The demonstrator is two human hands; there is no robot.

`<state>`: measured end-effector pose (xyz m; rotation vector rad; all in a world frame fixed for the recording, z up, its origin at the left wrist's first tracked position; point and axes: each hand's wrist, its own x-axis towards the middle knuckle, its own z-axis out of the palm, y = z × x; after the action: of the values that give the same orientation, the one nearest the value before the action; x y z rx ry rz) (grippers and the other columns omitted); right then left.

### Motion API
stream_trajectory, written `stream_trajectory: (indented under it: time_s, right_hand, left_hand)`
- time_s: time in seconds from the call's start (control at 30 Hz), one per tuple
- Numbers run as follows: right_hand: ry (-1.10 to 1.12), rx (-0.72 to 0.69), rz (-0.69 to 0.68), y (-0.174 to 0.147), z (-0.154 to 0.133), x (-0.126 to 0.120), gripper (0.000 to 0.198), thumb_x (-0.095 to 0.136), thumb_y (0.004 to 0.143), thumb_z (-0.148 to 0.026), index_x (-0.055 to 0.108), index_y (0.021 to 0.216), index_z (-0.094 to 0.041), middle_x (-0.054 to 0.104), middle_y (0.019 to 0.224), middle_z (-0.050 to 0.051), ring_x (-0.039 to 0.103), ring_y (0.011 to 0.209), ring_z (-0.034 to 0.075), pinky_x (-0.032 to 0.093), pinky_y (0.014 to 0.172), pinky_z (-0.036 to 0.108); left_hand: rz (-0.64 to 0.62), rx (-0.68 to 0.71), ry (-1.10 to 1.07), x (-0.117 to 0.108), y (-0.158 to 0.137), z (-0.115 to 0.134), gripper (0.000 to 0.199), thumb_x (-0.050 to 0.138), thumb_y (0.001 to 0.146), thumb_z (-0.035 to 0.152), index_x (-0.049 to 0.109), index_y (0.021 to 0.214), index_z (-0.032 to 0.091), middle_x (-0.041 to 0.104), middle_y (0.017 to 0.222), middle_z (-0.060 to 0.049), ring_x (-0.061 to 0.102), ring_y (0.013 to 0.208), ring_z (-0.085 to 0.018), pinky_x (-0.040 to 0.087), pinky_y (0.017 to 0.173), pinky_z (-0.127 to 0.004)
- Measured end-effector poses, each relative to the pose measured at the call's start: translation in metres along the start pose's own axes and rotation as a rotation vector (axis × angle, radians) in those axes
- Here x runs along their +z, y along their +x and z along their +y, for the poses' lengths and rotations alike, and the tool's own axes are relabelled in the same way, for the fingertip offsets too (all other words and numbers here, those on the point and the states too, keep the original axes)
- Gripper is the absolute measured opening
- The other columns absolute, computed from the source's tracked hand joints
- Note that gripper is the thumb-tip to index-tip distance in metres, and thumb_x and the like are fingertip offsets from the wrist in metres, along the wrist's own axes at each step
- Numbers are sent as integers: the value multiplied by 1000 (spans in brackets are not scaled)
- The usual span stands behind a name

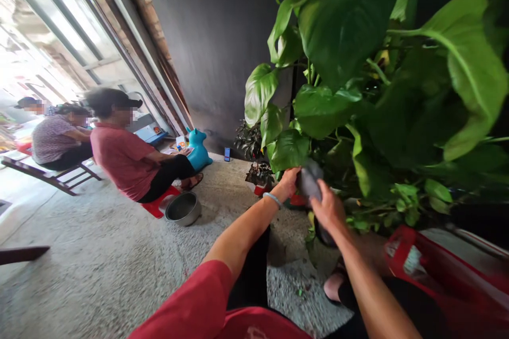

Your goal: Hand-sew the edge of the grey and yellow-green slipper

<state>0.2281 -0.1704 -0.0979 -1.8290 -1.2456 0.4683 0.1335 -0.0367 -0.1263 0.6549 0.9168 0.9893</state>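
A grey, soft-looking thing (pixel 311 179), smeared by motion, is between my two hands in front of the big leafy plant (pixel 330 111). I cannot make out its kind. My left hand (pixel 289 183), with a pale bangle (pixel 272 199) on the wrist, is closed at its left side. On the lower right side, my right hand (pixel 329 209) has its fingers closed against the same thing. Green leaves hang just above and behind both hands. A small potted plant (pixel 260 174) stands left of my left hand.
To the left a person in a pink shirt (pixel 121 161) sits on a red stool (pixel 157 205), beside a metal basin (pixel 183 208) and a blue toy animal (pixel 198 151). Two more people sit farther back. A phone (pixel 227 154) leans on the wall. At right lies a red bag (pixel 441 270).
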Motion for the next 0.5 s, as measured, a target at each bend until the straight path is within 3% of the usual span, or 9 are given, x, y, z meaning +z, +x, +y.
stream_trajectory:
  time_s: [0.07,0.17,0.23,0.3,0.37,0.43,0.5]
  right_hand:
    - [50,-37,-122,-35,19,12,58,59,74,-31,64,130,-16,75,115,15,71,103,33,53,95,46]
    - [122,40,-133,-78,45,-5,65,57,73,-46,65,130,-15,75,113,15,71,103,34,54,94,48]
    - [145,72,-65,-83,41,-30,68,59,72,-55,66,127,-15,75,114,16,70,108,35,53,97,47]
    - [155,27,26,-69,17,-50,69,62,72,-59,67,127,-18,74,117,15,68,112,34,52,99,46]
    - [152,-59,143,-45,-17,-56,69,63,75,-58,64,132,-19,73,121,15,67,114,34,52,100,46]
    - [126,-135,252,-23,-47,-46,69,60,79,-51,59,138,-15,69,129,19,65,118,34,50,102,48]
    - [78,-206,185,-14,-59,-29,65,56,81,-38,56,141,-11,66,134,22,64,122,35,48,105,49]
  left_hand:
    - [14,-5,-4,-13,-1,0,16,75,75,24,66,86,17,65,73,-4,60,71,-19,49,83,-35]
    - [-4,-38,-57,-49,-10,10,6,67,82,22,65,84,17,68,78,-5,63,74,-19,49,84,-34]
    - [28,-36,-130,-71,-17,23,9,60,88,25,63,86,17,71,84,-6,64,76,-18,49,83,-33]
    - [92,68,-196,-81,-23,38,18,56,93,34,64,91,18,72,90,-7,65,80,-17,50,83,-32]
    - [47,192,-186,-75,-27,51,22,60,92,39,66,96,18,73,94,-7,66,85,-17,50,85,-31]
    - [-51,263,-97,-59,-30,57,22,69,86,36,67,95,17,73,91,-6,65,83,-17,50,84,-31]
    - [-74,265,9,-42,-32,57,19,76,79,31,66,84,15,69,78,-3,61,72,-14,49,76,-28]
